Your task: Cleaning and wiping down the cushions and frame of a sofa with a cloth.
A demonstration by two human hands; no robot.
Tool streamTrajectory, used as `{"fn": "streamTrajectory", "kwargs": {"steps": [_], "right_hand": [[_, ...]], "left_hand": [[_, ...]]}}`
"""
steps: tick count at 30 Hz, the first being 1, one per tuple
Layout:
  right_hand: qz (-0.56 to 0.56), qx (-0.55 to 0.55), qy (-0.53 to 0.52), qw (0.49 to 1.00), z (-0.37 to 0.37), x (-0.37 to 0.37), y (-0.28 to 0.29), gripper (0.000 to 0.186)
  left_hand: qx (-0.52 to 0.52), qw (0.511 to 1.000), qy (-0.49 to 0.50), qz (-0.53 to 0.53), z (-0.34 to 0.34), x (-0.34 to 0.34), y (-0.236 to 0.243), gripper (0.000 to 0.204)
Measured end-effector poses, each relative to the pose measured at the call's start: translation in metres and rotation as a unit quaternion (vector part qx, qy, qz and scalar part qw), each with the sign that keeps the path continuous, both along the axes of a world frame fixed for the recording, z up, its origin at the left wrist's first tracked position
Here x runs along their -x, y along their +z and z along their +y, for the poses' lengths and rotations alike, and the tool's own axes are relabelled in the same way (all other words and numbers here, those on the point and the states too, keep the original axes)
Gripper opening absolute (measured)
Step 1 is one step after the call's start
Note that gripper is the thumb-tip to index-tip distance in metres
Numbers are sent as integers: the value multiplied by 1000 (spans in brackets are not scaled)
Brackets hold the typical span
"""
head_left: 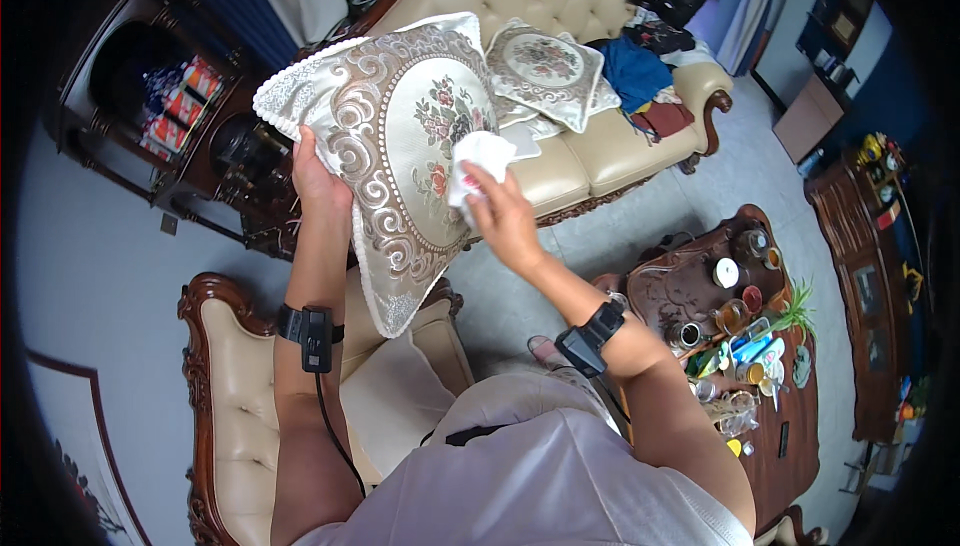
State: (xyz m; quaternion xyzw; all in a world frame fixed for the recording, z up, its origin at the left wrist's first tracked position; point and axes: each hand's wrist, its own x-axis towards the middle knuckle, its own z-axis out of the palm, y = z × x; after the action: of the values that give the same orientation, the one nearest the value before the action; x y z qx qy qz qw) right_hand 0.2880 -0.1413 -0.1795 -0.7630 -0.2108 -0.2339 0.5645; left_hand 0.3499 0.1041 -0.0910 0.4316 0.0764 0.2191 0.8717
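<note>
Held the cushion [415,156] up at a tilt in front of the body, flowered panel facing up toward the head. Gripped its lower left edge with the left hand [322,186], thumb up along the rim; could not see the fingers behind it. Pinched a crumpled white wipe [480,158] in the closed fingers of the right hand [507,224] and set it against the flowered panel, right of the middle. Could not tell whether cloth or paper.

Wore a black wrist device [317,339] on the left arm, with a cable down from it, another black wrist device [590,338] on the right, and a pale shirt [500,491].

Saw beyond the cushion a long cream sofa [560,181] with a second cushion [545,66] of matching pattern on it, near a heap of clothes [637,68]. Looked down on a cream armchair [235,376] at the lower left, partly behind the cushion's bottom corner. Found to the right a dark wooden table [735,476] crowded with jars, glasses and a green plant [797,308]. Made out a dark cabinet [190,181] on the left and a carved sideboard [855,266] at the far right.
</note>
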Motion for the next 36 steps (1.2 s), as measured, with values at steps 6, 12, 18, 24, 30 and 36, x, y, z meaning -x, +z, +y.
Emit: {"fn": "streamTrajectory", "kwargs": {"steps": [6, 12, 18, 24, 30, 36], "right_hand": [[76, 106, 24, 991, 17, 8, -48, 36], [475, 99, 152, 861, -18, 22, -215, 72], [665, -212, 226, 680, -2, 46, -190, 86], [683, -411, 303, 523, -11, 58, -169, 86], [751, -376, 237, 488, -16, 67, -164, 91], [736, -330, 246, 538, -17, 46, -165, 111]], "left_hand": [[7, 1000, 5, 8, -17, -1, 7, 33], [38, 999, -20, 10, -4, 0, -13, 36], [77, 989, -34, 120, -13, 15, -40, 47], [95, 981, -65, 153, -6, 30, -92, 43], [146, 970, -47, 190, 4, 43, -122, 42], [145, 975, -52, 159, 1, 43, -115, 45]]}}
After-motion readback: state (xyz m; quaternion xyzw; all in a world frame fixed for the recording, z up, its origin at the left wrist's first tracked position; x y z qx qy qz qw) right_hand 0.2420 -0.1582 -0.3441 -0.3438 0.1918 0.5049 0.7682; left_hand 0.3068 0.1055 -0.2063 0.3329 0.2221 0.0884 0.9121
